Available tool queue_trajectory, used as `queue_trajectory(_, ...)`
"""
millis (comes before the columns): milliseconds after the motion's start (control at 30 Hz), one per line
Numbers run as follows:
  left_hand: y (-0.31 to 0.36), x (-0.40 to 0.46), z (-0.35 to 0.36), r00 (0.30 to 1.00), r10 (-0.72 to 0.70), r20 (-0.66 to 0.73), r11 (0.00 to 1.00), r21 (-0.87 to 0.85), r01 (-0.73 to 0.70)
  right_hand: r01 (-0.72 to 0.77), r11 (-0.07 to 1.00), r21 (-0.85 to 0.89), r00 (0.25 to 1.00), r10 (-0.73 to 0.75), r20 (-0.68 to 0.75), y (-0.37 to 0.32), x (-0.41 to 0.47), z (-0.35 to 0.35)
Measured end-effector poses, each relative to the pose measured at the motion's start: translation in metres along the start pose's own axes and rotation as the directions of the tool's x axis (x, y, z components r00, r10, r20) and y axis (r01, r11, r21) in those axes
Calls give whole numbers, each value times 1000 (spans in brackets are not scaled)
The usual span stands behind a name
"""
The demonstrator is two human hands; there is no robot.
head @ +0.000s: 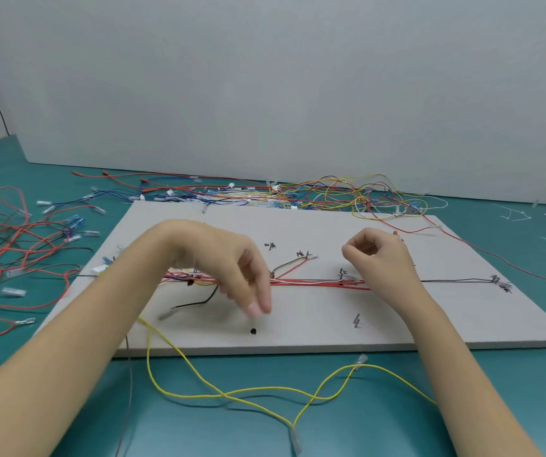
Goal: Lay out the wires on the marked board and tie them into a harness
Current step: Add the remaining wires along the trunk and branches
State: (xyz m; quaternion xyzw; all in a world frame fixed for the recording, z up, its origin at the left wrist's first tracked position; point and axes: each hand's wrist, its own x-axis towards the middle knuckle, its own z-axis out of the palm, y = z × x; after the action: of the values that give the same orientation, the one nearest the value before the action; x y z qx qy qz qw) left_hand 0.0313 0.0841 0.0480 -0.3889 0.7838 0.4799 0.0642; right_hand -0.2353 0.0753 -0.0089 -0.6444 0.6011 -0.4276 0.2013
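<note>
While the wires (314,282) are lying bundled along the board (298,328) midline | I am judging them light, limp, springy; best pinched near terminals | red, white, black strands showing | left hand (228,262) hanging relaxed, holding nothing | right hand (377,255) curling, pinch contents unclear.

One board (397,324) carries one wire bundle (314,282), two hands (228,258) (380,255) hang above the board, and loose wires (too tangled to count) (331,192) lie behind the board.

Left hand (228,268) hides wire bundle (314,282) (partly); board markings (302,254) illegible
</note>
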Motion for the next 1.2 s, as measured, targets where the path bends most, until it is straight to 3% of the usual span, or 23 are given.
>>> queue_trajectory(67,-6,-8,4,992,-79,102,996,60,74,-5,1000,6,1000,5,5,1,0,0)
queue_trajectory(233,-37,-56,-26,983,-158,-92,984,70,165,-5,1000,12,1000,5,8,2,0,-1)
queue_trajectory(500,-99,-100,-37,953,-293,-81,953,50,297,15,998,56,1000,-16,2,-1,-1,1)
queue_trajectory(767,-91,-88,-29,912,-357,-204,928,36,371,30,987,156,996,-16,-90,-6,-1,-1)
queue_trajectory(967,-79,-85,-25,944,-264,-196,964,-40,261,9,987,162,998,1,-60,-9,-2,2)
queue_trajectory(1100,-70,-76,-20,943,-102,-316,982,-186,44,39,989,141,996,-28,-82,-10,-3,-1)
queue_trajectory(1200,-60,-66,-19,914,-34,-404,977,-206,-55,42,984,170,996,-28,-80,-13,-3,-2)
